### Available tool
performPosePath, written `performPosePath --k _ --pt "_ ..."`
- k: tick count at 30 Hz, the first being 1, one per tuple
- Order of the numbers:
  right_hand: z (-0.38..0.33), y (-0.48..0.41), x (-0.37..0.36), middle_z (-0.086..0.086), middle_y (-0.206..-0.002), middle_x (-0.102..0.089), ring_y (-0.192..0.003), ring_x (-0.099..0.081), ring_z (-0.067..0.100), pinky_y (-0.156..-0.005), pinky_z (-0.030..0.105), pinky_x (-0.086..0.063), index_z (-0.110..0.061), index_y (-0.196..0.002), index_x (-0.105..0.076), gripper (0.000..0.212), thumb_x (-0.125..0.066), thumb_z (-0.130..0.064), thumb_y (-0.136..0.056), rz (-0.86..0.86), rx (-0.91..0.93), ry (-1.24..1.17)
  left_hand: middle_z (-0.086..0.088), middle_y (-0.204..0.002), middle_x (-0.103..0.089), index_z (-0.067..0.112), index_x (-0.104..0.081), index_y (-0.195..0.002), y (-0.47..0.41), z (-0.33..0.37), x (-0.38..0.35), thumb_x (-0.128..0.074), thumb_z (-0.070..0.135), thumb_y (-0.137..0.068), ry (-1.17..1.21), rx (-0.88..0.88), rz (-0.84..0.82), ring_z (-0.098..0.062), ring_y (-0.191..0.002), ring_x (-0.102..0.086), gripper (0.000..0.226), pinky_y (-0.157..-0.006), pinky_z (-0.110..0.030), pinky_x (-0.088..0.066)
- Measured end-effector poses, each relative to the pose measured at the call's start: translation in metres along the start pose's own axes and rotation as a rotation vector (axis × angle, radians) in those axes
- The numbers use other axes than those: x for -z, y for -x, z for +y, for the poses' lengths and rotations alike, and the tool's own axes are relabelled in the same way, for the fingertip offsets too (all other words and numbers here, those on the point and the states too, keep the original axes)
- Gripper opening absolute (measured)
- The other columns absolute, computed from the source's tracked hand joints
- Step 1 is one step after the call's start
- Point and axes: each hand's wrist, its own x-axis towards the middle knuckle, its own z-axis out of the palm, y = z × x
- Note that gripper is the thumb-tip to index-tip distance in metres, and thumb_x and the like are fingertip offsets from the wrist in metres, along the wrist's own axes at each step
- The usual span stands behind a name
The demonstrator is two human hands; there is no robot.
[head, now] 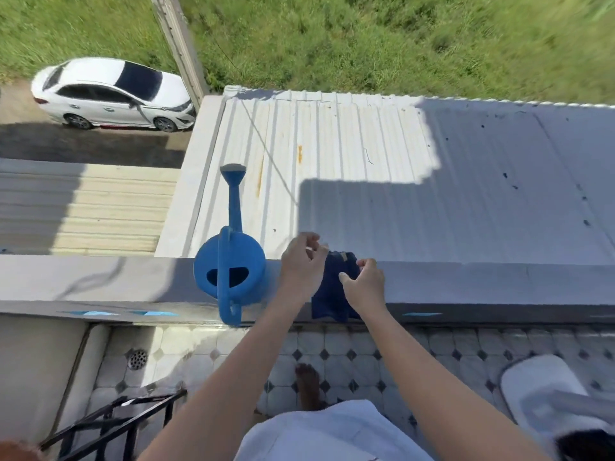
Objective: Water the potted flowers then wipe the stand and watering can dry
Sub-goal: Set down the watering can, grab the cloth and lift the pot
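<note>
Here both hands, left hand (pixel 303 261) and right hand (pixel 364 282), are pinching the dark cloth (pixel 332 291) draping over the ledge (pixel 499 287); the watering can (pixel 229 274) is sitting just left, spout pointing away, nearer the left hand.

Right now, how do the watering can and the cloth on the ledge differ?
The watering can is bright blue and rigid, standing upright; the cloth is dark navy and limp, draped over the ledge edge. Nothing touches the watering can, while both hands, left and right, are at the cloth. Both rest on the same ledge.
</note>
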Motion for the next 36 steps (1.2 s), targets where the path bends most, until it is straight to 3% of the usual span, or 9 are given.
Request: performPosePath --k 2,4,9,11,16,21,25,30,36 --pt "0.009 0.002 -0.005 0.007 -0.128 -0.052 -0.118 -0.051 0.026 -0.09 0.036 -0.05 -0.012 -0.129 -0.047 0.051 -0.072 -0.027 -0.088 -0.012 -0.054 0.041 -0.005 -0.116 -0.062 0.015 -0.055 -0.12 -0.004 -0.036 -0.024 -0.056 0.031 -0.092 -0.069 0.275 -0.093 -0.021 -0.102 -0.061 0.031 -0.09 -0.035 -0.052" --pt "0.014 0.005 -0.008 0.006 -0.125 -0.053 -0.116 -0.052 0.025 -0.089 0.037 -0.052 -0.014 -0.125 -0.046 0.05 -0.073 -0.027 -0.085 0.002 -0.069 0.047 -0.01 -0.119 -0.06 0.015 -0.053 -0.114 -0.004 -0.061 -0.041 -0.057 0.029 -0.09 -0.094 0.4 -0.106 -0.025 -0.102 -0.061 0.029 -0.091 -0.043 -0.054" --pt "0.011 0.001 -0.008 0.003 -0.108 -0.061 -0.094 -0.064 0.023 -0.064 0.029 -0.056 -0.011 -0.116 -0.047 0.052 -0.081 -0.023 -0.079 -0.029 -0.206 -0.192 -0.002 -0.106 -0.059 0.012 -0.051 -0.115 0.0 -0.058 -0.057 -0.068 0.027 -0.088 0.027 0.488 -0.008 -0.021 -0.094 -0.058 0.035 -0.075 -0.032 -0.051" --pt "0.014 -0.001 -0.008 0.007 -0.102 -0.07 -0.087 -0.068 0.023 -0.069 0.037 -0.061 -0.008 -0.107 -0.059 0.05 -0.086 -0.026 -0.069 -0.086 -0.297 -0.288 0.0 -0.101 -0.062 0.009 -0.055 -0.106 0.001 -0.059 -0.056 -0.069 0.028 -0.087 0.058 0.504 -0.028 -0.02 -0.091 -0.059 0.03 -0.071 -0.03 -0.048" --pt "0.008 0.014 0.008 0.011 -0.098 -0.075 -0.084 -0.069 0.02 -0.057 0.026 -0.049 -0.001 -0.102 -0.07 0.025 -0.079 -0.009 -0.08 -0.306 -0.379 -0.597 -0.008 -0.099 -0.074 0.012 -0.071 -0.099 0.011 -0.062 -0.04 -0.064 0.031 -0.09 0.103 0.406 -0.089 -0.023 -0.092 -0.069 0.022 -0.084 -0.042 -0.059" --pt "-0.032 0.043 0.024 0.009 -0.095 -0.078 -0.095 -0.072 0.026 -0.071 0.034 -0.059 -0.008 -0.103 -0.072 0.02 -0.073 -0.013 -0.083 -0.28 -0.137 -0.754 0.001 -0.097 -0.072 0.015 -0.066 -0.107 0.043 -0.007 0.008 -0.059 0.03 -0.096 0.2 0.113 -0.009 -0.017 -0.092 -0.069 0.019 -0.08 -0.033 -0.06" --pt "-0.095 0.074 0.047 0.013 -0.098 -0.076 -0.092 -0.072 0.026 -0.079 0.042 -0.059 -0.006 -0.104 -0.07 0.017 -0.07 -0.003 -0.087 -0.398 0.193 -0.846 -0.008 -0.1 -0.072 0.011 -0.065 -0.109 0.075 0.044 0.075 -0.058 0.024 -0.098 0.363 -0.051 0.042 -0.024 -0.089 -0.073 0.018 -0.073 -0.044 -0.063" --pt "-0.177 0.13 0.038 0.017 -0.114 -0.071 -0.108 -0.068 0.037 -0.09 0.051 -0.057 -0.009 -0.119 -0.063 0.031 -0.071 -0.012 -0.089 -0.625 0.542 -0.783 -0.017 -0.098 -0.072 0.008 -0.067 -0.105 0.124 0.063 0.173 -0.059 0.02 -0.098 0.437 -0.107 0.258 -0.025 -0.082 -0.073 0.016 -0.067 -0.046 -0.062" --pt "-0.227 0.216 -0.044 0.008 -0.106 -0.075 -0.101 -0.071 0.027 -0.092 0.052 -0.057 -0.015 -0.111 -0.066 0.021 -0.072 -0.016 -0.092 -0.854 0.651 -0.545 -0.015 -0.094 -0.075 0.008 -0.069 -0.103 0.196 0.002 0.256 -0.063 0.02 -0.095 0.489 0.004 0.593 -0.03 -0.085 -0.075 0.016 -0.065 -0.037 -0.062"
